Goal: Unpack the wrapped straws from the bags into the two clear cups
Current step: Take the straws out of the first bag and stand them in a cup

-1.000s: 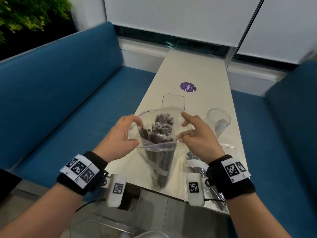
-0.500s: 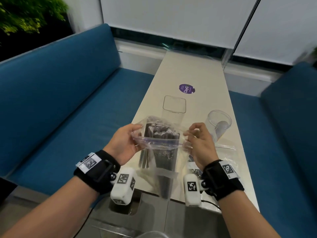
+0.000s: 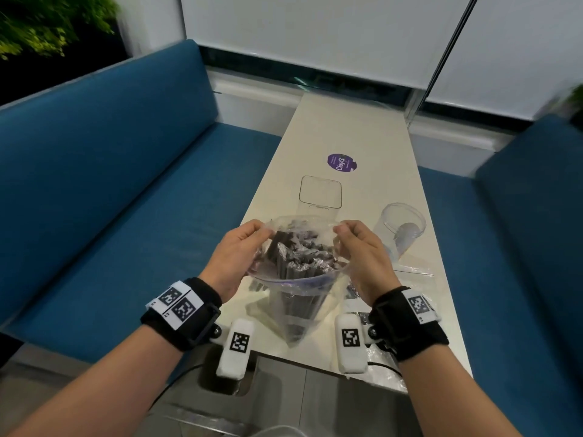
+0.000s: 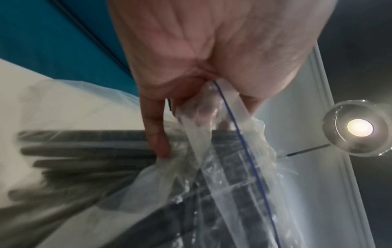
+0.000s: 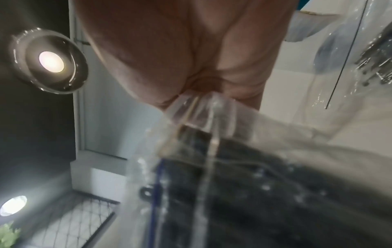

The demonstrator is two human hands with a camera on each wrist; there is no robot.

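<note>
A clear zip bag [image 3: 299, 307] full of dark wrapped straws [image 3: 299, 257] stands upright over the near end of the white table [image 3: 353, 127], its mouth pulled wide. My left hand [image 3: 243, 247] pinches the bag's left rim and my right hand [image 3: 362, 250] pinches the right rim. The left wrist view shows the bag [image 4: 222, 134] bunched in my left hand [image 4: 191, 94] with straws [image 4: 89, 151] below. In the right wrist view my right hand [image 5: 201, 94] pinches the bag rim [image 5: 203, 110]. A square clear cup [image 3: 320, 192] stands behind the bag, a round clear cup [image 3: 402, 223] to the right.
Another clear bag [image 3: 413, 272] lies flat on the table by my right wrist. A purple sticker [image 3: 342, 163] sits mid-table. Blue benches [image 3: 110, 184] run along both sides of the narrow table.
Both hands have shifted their hold on the rim and stretched the bag's mouth into a wide round opening, with the straw tops now showing from above.
</note>
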